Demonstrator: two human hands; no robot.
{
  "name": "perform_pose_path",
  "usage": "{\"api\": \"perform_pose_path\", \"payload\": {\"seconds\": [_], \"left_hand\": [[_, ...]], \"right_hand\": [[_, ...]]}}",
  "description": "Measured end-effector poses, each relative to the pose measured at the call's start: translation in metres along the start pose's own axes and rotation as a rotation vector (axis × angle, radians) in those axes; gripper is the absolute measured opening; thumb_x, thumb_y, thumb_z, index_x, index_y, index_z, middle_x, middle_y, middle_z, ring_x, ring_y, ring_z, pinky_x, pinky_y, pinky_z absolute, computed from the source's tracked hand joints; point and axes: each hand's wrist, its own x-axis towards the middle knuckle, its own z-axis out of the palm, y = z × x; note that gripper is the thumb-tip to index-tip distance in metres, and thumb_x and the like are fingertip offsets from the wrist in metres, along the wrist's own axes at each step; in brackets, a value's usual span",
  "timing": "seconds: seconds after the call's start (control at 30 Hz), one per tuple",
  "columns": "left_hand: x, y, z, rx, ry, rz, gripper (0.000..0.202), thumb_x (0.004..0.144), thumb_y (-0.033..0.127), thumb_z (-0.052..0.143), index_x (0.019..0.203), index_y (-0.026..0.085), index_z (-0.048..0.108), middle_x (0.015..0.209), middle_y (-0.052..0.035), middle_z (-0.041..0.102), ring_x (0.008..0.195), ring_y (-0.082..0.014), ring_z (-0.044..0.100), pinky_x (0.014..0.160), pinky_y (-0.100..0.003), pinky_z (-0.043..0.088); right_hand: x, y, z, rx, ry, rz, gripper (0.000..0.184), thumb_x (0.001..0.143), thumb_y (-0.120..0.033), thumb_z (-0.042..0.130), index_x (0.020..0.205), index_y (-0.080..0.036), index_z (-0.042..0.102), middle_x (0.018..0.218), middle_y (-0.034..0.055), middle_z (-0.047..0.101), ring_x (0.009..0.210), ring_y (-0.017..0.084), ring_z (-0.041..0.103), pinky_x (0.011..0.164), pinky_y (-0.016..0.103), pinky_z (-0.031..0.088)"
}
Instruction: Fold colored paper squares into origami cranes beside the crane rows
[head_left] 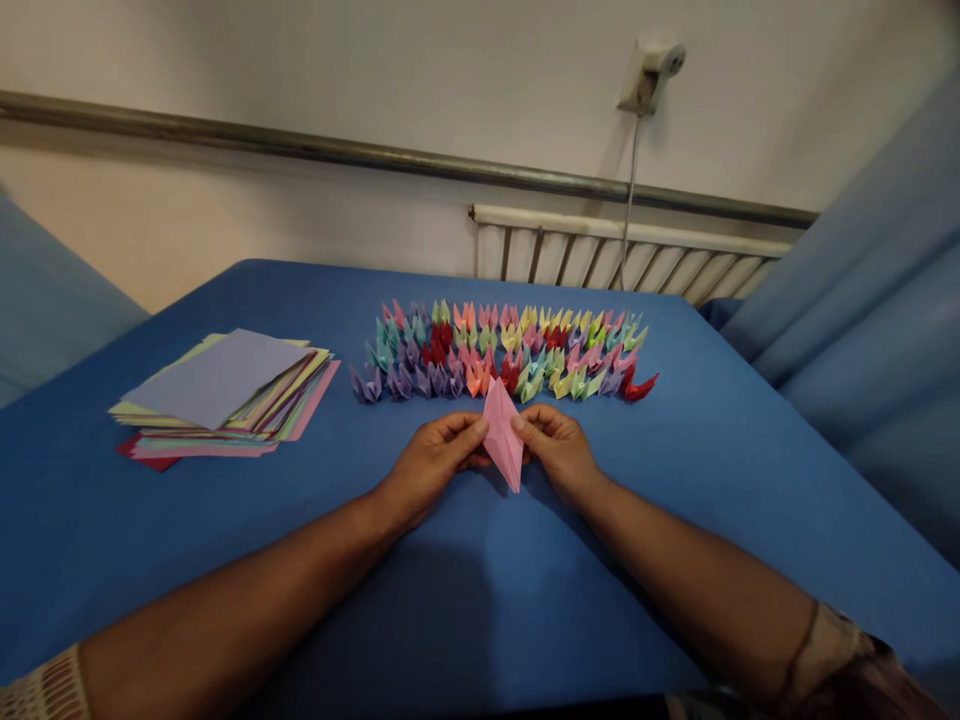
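Observation:
A pink folded origami paper (502, 432), shaped like a long diamond, is held just above the blue table between both hands. My left hand (442, 455) pinches its left edge, thumb on the front face and the other fingers curled behind. On the opposite edge, my right hand (562, 448) grips it the same way. The paper's points face up and down, the lower one toward me. Right behind it stand several rows of small folded paper cranes (540, 345) in purple, red, green, yellow, pink and orange.
To the left lies a loose stack of coloured paper sheets (225, 385), a lilac one on top. The blue table (360, 620) reaches back toward a wall with a metal rail (337, 148), a radiator (585, 245) and a plugged socket (645, 80). Blue curtains (870, 260) hang at the sides.

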Motion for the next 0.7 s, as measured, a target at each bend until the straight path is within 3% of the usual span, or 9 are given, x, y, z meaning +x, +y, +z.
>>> {"api": "perform_pose_path", "payload": {"seconds": [0.23,0.37,0.57,0.7], "left_hand": [[-0.0027,0.0031,0.0028,0.226,0.106,0.058,0.027,0.075,0.038,0.072,0.071,0.014,0.062,0.062,0.0036,0.057,0.059,-0.0089,0.051,0.059,-0.021,0.042],[-0.0029,0.0025,0.0025,0.236,0.068,0.033,0.027,0.073,0.040,0.072,0.074,0.014,0.063,0.066,0.0034,0.060,0.060,-0.0093,0.052,0.059,-0.022,0.043],[-0.0016,0.0005,0.0008,0.210,-0.022,-0.039,0.032,0.070,0.041,0.075,0.082,0.013,0.065,0.073,0.0002,0.065,0.061,-0.0101,0.055,0.058,-0.022,0.044],[-0.0020,0.0010,0.0017,0.208,0.014,-0.049,0.031,0.070,0.037,0.076,0.084,0.012,0.065,0.074,-0.0015,0.067,0.062,-0.0107,0.057,0.058,-0.022,0.044]], "right_hand": [[-0.0047,0.0066,0.0047,-0.088,-0.065,-0.049,0.037,0.074,-0.051,0.070,0.066,-0.020,0.053,0.054,-0.0058,0.051,0.048,0.008,0.046,0.048,0.022,0.039],[-0.0054,0.0094,0.0044,-0.140,-0.084,-0.074,0.039,0.074,-0.051,0.070,0.064,-0.020,0.050,0.053,-0.0072,0.047,0.047,0.007,0.041,0.047,0.021,0.033],[-0.0051,0.0058,0.0034,-0.109,-0.110,-0.001,0.042,0.071,-0.056,0.070,0.064,-0.019,0.052,0.052,-0.0068,0.048,0.047,0.007,0.041,0.047,0.021,0.033],[-0.0058,0.0052,0.0037,-0.113,-0.136,0.026,0.043,0.073,-0.058,0.068,0.064,-0.019,0.053,0.052,-0.0062,0.050,0.046,0.008,0.045,0.046,0.022,0.037]]}}
